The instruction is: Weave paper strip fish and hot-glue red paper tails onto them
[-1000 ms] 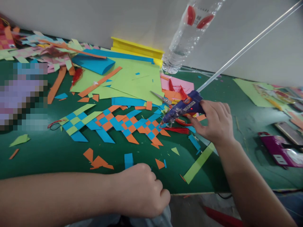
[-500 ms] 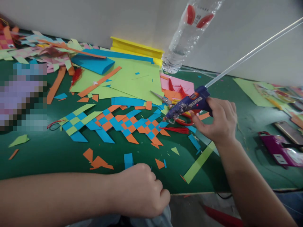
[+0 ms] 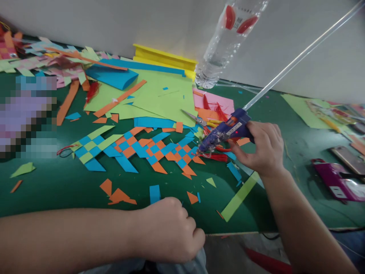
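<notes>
My right hand [image 3: 264, 150] is wrapped round the handle of a dark blue hot glue gun [image 3: 224, 131], with a long clear glue stick [image 3: 302, 57] rising from its back. Its nozzle points left and down, at the right tip of a chain of woven paper pieces [image 3: 155, 152] in blue, orange and green. A red tassel [image 3: 215, 157] lies by that tip, partly behind the nozzle. Scissors [image 3: 196, 117] are partly hidden behind the gun. Closed into a fist, my left hand [image 3: 171, 230] rests at the table's near edge, with nothing visible sticking out of it.
Green paper sheets [image 3: 165, 95] lie at the back, near a leaning water bottle [image 3: 225, 42] and a folded yellow strip [image 3: 164, 57]. Paper scraps [image 3: 118, 195] are scattered in front. A purple case [image 3: 332, 179] and a phone [image 3: 349, 160] sit at the right.
The glue gun has dipped and turned slightly in my right hand, its nozzle lower by the woven tip. Its glue stick now slopes more steeply. My left hand has not moved.
</notes>
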